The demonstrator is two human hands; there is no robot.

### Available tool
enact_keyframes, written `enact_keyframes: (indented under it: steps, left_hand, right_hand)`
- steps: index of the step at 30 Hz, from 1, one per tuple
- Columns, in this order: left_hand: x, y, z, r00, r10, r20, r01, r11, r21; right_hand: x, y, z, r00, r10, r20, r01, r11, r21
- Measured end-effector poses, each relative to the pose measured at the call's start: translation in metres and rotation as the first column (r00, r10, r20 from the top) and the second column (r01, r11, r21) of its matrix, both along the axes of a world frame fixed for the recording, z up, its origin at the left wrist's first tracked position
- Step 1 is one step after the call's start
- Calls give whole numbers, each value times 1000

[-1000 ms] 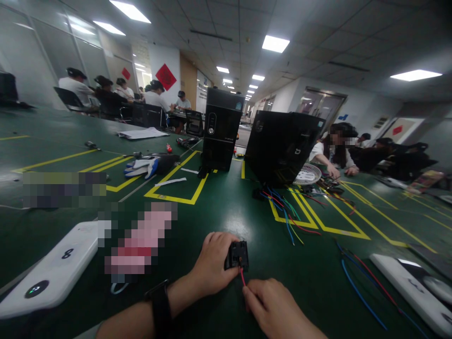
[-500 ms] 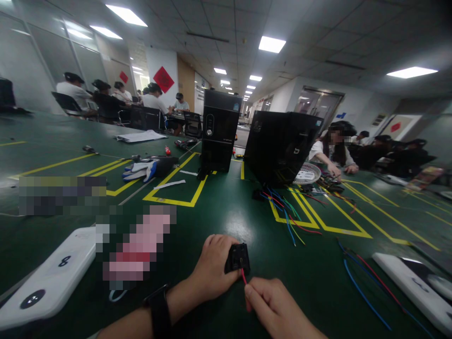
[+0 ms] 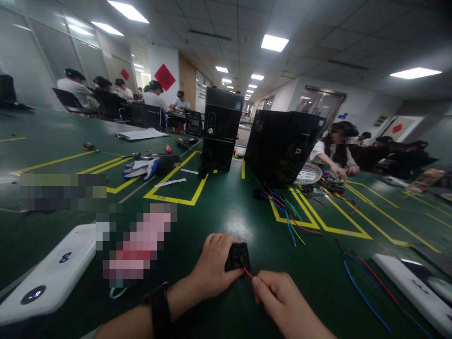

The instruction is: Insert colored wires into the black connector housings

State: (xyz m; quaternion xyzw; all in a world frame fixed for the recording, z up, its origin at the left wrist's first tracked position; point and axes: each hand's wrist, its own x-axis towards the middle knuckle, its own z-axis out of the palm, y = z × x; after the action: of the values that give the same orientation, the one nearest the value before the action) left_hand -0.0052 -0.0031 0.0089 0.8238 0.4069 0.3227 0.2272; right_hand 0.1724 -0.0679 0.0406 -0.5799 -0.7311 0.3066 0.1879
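A small black part (image 3: 241,254) with recesses in its top rests on the green table (image 3: 219,216) at the lower middle. My left hand (image 3: 217,263), with a dark band at the wrist, grips it from the left side, thumb at its near edge. One end of a red wire (image 3: 248,272) sits at the recess of the black part. Thumb and index finger of my right hand (image 3: 275,294) pinch this wire just to the right of the part. Whether the wire end is fastened inside is too small to tell.
Two black computer cases (image 3: 221,129) stand behind, with coloured wires (image 3: 284,207) below the right one. Blue and red wires (image 3: 367,287) and a white device (image 3: 413,285) lie right. Left are a white device (image 3: 52,268) and gloves (image 3: 141,168). A person's hands (image 3: 341,170) work at back right.
My right hand has shifted slightly right and up with the wire, which now slants more to the right. My left hand still holds the black part.
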Motion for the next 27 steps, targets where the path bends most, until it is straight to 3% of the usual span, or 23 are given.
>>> enact_keyframes:
  steps: [3, 6, 10, 16, 23, 27]
  left_hand:
    - [0, 0, -1, 1000, 4, 8, -4, 1000, 0]
    - [0, 0, -1, 1000, 3, 17, -3, 1000, -5]
    - [-1, 0, 0, 1000, 3, 18, -3, 1000, -8]
    - [-3, 0, 0, 1000, -23, 17, 23, 1000, 9]
    - [-2, 1, 0, 1000, -5, 14, 5, 1000, -11]
    - [-1, 0, 1, 1000, -8, 10, 8, 1000, -10]
  right_hand:
    - [-5, -1, -5, 993, 4, -119, -5, 1000, -12]
    - [-10, -2, -6, 991, 44, -124, -51, 997, -50]
    - [-10, -1, -5, 992, 123, 10, -122, 988, -98]
    - [5, 2, 6, 978, 87, 187, -72, 994, -84]
    - [4, 3, 4, 998, -64, -25, 63, 997, -33]
    - [-5, 0, -2, 993, -39, -116, 36, 999, -33]
